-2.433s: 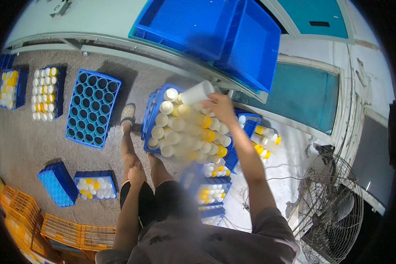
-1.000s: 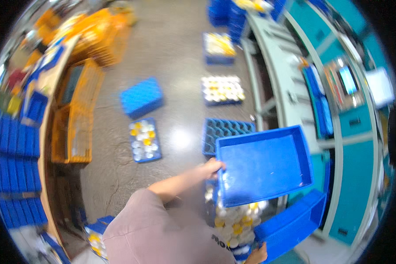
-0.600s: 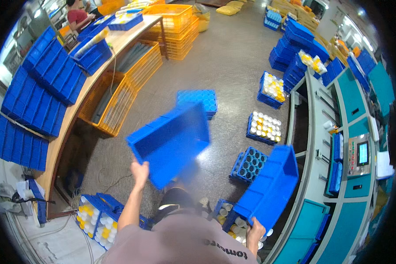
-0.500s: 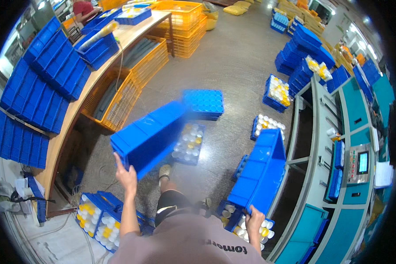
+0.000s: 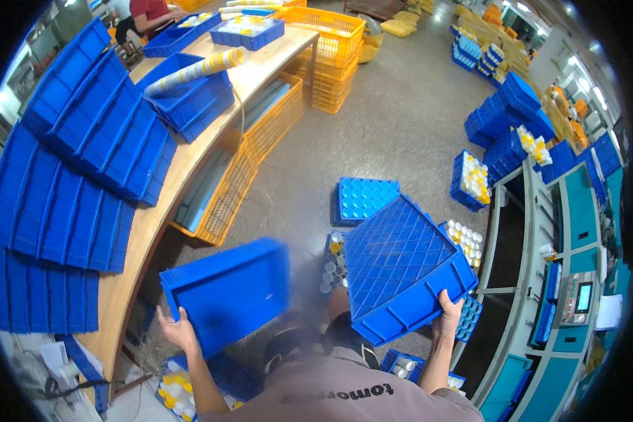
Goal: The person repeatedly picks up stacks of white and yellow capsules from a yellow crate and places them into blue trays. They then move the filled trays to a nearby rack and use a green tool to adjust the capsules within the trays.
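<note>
My left hand (image 5: 178,329) grips the near left corner of a shallow blue plastic crate (image 5: 235,299), its thumb over the rim. That crate is tilted, and its bare inside faces me. A second blue crate (image 5: 404,260) hangs from my right hand (image 5: 446,314), closed on its side wall. Its cross-ribbed underside is turned up toward me. The two crates are apart, both in the air in front of my body. Partly hidden behind the right crate, a tray of white and yellow cups (image 5: 333,264) lies on the floor. Beyond it is a blue tray of round light-blue pieces (image 5: 366,197).
Stacked blue crates (image 5: 70,183) lean along a wooden table (image 5: 137,271) at left. Orange baskets (image 5: 221,207) with grey rolls stand beneath it. A teal and grey machine (image 5: 570,204) lines the right, beside crates of white and yellow cups (image 5: 475,177). A person in red (image 5: 148,14) is at the far left.
The right crate has swung up and inward, turning from its open inside to its ribbed underside. The left crate has dropped and tipped so its inside shows. My view has shifted.
</note>
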Demonstrator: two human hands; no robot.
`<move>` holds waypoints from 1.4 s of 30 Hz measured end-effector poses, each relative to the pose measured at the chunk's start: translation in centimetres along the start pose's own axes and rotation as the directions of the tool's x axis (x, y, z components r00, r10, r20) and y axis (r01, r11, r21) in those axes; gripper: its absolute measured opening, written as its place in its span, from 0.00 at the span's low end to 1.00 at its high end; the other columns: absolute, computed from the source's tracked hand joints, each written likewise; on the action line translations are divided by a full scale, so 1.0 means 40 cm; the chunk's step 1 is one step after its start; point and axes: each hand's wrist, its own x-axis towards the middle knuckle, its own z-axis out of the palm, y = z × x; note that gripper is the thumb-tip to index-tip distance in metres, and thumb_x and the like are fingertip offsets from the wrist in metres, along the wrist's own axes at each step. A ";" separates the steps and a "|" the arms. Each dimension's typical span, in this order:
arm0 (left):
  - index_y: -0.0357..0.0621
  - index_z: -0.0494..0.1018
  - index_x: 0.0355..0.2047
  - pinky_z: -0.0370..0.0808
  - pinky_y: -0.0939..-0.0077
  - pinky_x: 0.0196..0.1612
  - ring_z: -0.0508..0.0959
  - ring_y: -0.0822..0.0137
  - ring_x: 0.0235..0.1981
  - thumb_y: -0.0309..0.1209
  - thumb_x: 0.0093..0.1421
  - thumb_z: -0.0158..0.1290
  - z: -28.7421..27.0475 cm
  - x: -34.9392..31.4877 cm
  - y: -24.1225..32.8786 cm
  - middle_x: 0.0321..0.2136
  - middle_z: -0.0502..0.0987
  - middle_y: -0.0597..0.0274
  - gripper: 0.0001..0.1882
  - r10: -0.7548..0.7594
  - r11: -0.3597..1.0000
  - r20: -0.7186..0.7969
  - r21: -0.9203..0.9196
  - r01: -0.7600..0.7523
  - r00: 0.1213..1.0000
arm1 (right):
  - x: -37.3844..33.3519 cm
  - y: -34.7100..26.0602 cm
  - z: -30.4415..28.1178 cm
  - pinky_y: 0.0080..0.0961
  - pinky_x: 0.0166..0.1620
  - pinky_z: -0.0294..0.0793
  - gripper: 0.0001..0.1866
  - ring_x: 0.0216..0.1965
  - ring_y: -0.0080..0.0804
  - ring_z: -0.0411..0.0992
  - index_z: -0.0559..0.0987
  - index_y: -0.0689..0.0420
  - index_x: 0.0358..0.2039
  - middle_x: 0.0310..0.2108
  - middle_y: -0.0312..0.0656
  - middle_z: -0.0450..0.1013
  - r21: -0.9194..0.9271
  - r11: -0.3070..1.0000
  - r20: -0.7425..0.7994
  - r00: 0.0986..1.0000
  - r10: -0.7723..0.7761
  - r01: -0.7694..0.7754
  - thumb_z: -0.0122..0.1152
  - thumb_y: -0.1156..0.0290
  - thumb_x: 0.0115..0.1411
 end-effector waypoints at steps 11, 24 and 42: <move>0.35 0.72 0.41 0.79 0.57 0.41 0.79 0.54 0.39 0.19 0.50 0.56 0.825 0.017 0.434 0.40 0.76 0.53 0.16 -0.303 0.315 0.904 -0.203 0.927 0.301 | 0.449 -0.005 0.460 0.23 0.33 0.73 0.08 0.27 0.20 0.74 0.83 0.64 0.32 0.26 0.36 0.80 -0.622 0.688 0.289 0.926 -0.243 0.375 0.70 0.73 0.55; 0.40 0.65 0.51 0.77 0.60 0.47 0.77 0.55 0.42 0.23 0.54 0.54 1.779 0.244 1.227 0.45 0.74 0.52 0.23 -0.456 0.146 0.538 -0.741 0.655 0.709 | 1.434 -0.075 1.093 0.29 0.25 0.72 0.08 0.21 0.39 0.76 0.80 0.60 0.24 0.19 0.44 0.75 -0.327 0.418 0.933 0.360 0.000 0.848 0.73 0.75 0.49; 0.43 0.63 0.60 0.65 0.57 0.61 0.68 0.55 0.57 0.39 0.67 0.52 1.865 0.287 1.307 0.56 0.69 0.55 0.25 0.161 -0.042 0.510 -0.852 0.522 0.845 | 1.757 0.372 1.994 0.31 0.34 0.79 0.18 0.36 0.38 0.81 0.78 0.60 0.46 0.36 0.47 0.80 0.306 0.660 0.871 -0.482 0.098 0.686 0.62 0.64 0.58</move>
